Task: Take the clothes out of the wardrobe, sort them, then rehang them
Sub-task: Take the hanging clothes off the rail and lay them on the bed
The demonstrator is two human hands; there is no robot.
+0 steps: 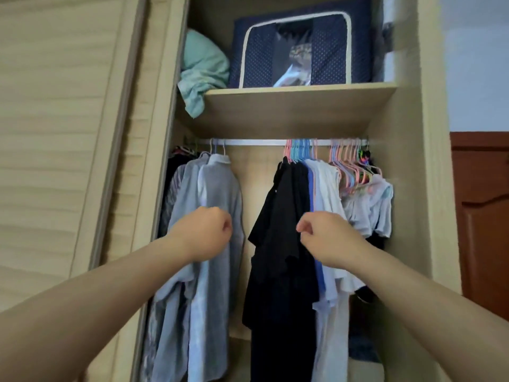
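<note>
The open wardrobe has a metal rail (pixel 256 142) under a shelf. On the rail's left hang pale grey-blue shirts (pixel 214 194). Further right hang black garments (pixel 286 216), a blue one and white tops (pixel 327 186), then a bunch of pink and blue hangers (pixel 349 166) with small white pieces below. A gap of bare back panel separates the two groups. My left hand (pixel 205 234) is a closed fist in front of the grey shirts and holds nothing. My right hand (pixel 322 235) is a fist too, in front of the black and white clothes, holding nothing.
The shelf (pixel 297 106) above carries a navy storage bag (pixel 297 51) and a bundled mint-green cloth (pixel 201 70). The slatted sliding door (pixel 68 133) stands at the left. A brown wooden door (pixel 482 216) is at the right, past the wardrobe side.
</note>
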